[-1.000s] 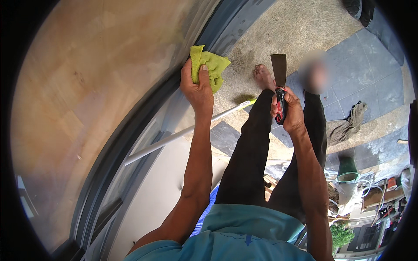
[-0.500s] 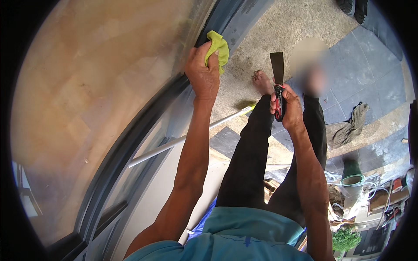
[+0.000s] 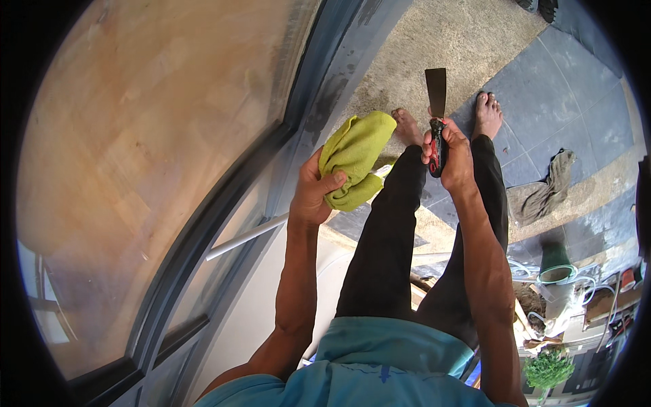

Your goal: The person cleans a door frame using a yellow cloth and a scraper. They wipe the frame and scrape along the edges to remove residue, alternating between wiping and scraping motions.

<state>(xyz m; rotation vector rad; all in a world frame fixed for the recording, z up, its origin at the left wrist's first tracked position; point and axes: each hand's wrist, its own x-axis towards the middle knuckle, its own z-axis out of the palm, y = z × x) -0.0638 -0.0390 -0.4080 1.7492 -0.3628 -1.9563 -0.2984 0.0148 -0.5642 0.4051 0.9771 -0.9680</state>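
Observation:
My left hand [image 3: 317, 190] grips a folded yellow-green cloth [image 3: 358, 152], with the thumb pressed on its near side. The cloth is held in the air, to the right of the dark grey window frame [image 3: 298, 112] and apart from it. In my right hand [image 3: 453, 152] is a putty knife [image 3: 437, 102] with a black and red handle, its flat blade pointing away from me. The blade touches nothing and hangs above the floor. Left of my left hand stretches a large glass pane [image 3: 156, 149] with a brownish, hazy surface.
A white pole [image 3: 247, 237] leans behind my left forearm. On the grey tiles [image 3: 563, 88] at the right lies a crumpled dark rag [image 3: 553, 190]. Farther down on the right are a green bucket [image 3: 556, 268], pale hoses, scattered debris and a green plant [image 3: 548, 370]. My bare feet stand on the floor.
My left hand has come off the window frame and moved nearer to me, and the cloth now shows larger and more unfolded. The putty knife has barely shifted.

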